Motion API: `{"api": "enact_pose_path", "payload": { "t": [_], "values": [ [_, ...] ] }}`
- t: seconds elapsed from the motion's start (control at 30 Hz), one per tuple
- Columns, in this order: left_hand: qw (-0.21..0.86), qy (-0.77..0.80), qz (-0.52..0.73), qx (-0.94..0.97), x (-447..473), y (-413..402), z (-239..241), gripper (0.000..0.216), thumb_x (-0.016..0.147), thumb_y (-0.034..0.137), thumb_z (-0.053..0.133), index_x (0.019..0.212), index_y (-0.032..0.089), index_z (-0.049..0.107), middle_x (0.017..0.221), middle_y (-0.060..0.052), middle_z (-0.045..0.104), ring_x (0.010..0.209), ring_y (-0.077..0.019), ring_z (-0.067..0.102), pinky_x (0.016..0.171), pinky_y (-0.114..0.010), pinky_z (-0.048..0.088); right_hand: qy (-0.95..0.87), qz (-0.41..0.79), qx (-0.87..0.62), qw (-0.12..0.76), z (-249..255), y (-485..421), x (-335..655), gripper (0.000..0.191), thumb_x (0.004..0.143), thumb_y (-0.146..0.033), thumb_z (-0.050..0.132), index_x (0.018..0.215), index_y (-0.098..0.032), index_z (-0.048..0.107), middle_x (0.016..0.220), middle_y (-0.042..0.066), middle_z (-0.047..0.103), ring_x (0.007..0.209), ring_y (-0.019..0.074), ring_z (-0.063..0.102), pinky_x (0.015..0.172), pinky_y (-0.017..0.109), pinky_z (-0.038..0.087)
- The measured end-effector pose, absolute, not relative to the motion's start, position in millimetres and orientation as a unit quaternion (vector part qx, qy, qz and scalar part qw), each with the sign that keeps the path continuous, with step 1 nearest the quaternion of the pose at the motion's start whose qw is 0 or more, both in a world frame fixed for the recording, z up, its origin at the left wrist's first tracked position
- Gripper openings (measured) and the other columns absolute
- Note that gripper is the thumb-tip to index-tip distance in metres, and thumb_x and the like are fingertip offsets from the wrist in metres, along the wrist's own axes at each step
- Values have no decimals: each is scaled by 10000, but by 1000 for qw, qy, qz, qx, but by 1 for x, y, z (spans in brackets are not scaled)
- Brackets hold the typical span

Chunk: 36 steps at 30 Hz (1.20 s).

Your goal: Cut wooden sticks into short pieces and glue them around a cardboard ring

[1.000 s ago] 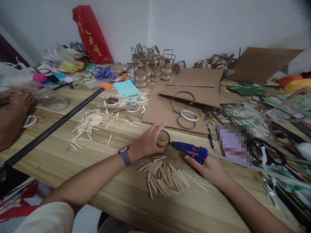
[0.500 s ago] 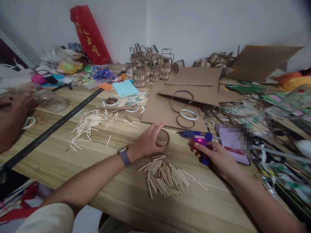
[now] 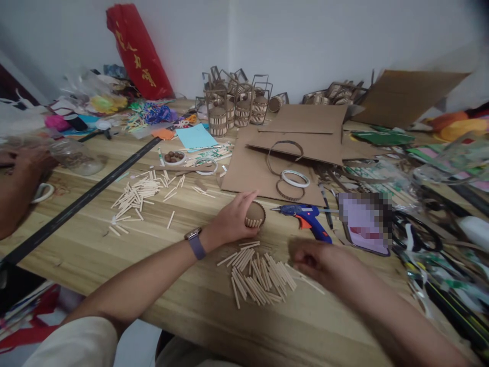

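My left hand (image 3: 234, 220) grips the near-left side of a small round cardboard basket (image 3: 255, 212), with short wooden sticks lined up along its near wall. Just in front lies a loose pile of short wooden sticks (image 3: 262, 278). At the pile's right edge hovers my right hand (image 3: 314, 259), blurred, its fingers curled; whether it pinches anything cannot be made out. Behind that hand a blue glue gun (image 3: 305, 211) with an orange trigger rests on its side on the table, a small red light on it.
More sticks (image 3: 139, 193) are scattered to the left, beside a long black strip (image 3: 87, 196). Cardboard sheets (image 3: 244, 168), a white tape ring (image 3: 295, 178) and finished little baskets (image 3: 218, 121) stand behind. A phone (image 3: 364, 224) lies right. Another person's hand (image 3: 32, 160) is far left.
My right hand has let go of the glue gun, which now lies on the table, and has moved down toward the stick pile. My left hand stays on the basket.
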<state>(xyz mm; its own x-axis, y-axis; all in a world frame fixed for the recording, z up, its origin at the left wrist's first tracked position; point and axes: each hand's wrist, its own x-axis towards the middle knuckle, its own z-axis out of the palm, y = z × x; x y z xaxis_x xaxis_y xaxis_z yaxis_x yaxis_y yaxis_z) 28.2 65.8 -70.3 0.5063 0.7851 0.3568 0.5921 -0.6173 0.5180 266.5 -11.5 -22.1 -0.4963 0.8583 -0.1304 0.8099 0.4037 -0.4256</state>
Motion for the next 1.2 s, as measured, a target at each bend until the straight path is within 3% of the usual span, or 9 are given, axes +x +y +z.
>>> {"api": "enact_pose_path", "payload": {
  "t": [0.3,0.57,0.73,0.93,1.2],
  "values": [
    [171,404,293,850,28,65,-70,889,659,250,705,1430,147,275,1374,-135,424,1289,-274,399,1085,-398,352,-853,3,-516,-79,-41,-30,242,146,808,-65,574,860,-168,664,826,89,708,762,244,685,629,311,487],
    [184,398,301,847,28,65,-70,887,666,247,700,1435,187,263,1377,-122,415,1286,-279,401,1081,-424,351,-881,-112,-458,-31,-59,-24,247,85,787,-78,597,795,-153,635,721,87,668,668,246,670,548,309,495],
    [180,400,294,849,28,65,-70,899,655,265,720,1428,163,272,1369,-138,417,1278,-285,410,1072,-430,357,-883,26,-458,101,-50,-6,250,201,886,-134,459,1025,-158,602,882,97,677,776,211,660,669,311,513],
    [185,394,292,852,28,66,-69,917,630,250,721,1425,172,272,1368,-141,415,1273,-282,414,1063,-423,363,-786,276,-501,235,-37,20,239,136,864,-287,482,765,-210,535,648,-13,565,587,143,537,545,248,429],
    [198,394,294,848,29,64,-64,869,645,237,704,1406,163,291,1355,-152,429,1265,-293,423,1049,-449,374,-757,330,-488,282,-55,41,224,87,804,-295,528,801,-210,548,693,-4,621,628,152,562,596,268,439]
  ]
}}
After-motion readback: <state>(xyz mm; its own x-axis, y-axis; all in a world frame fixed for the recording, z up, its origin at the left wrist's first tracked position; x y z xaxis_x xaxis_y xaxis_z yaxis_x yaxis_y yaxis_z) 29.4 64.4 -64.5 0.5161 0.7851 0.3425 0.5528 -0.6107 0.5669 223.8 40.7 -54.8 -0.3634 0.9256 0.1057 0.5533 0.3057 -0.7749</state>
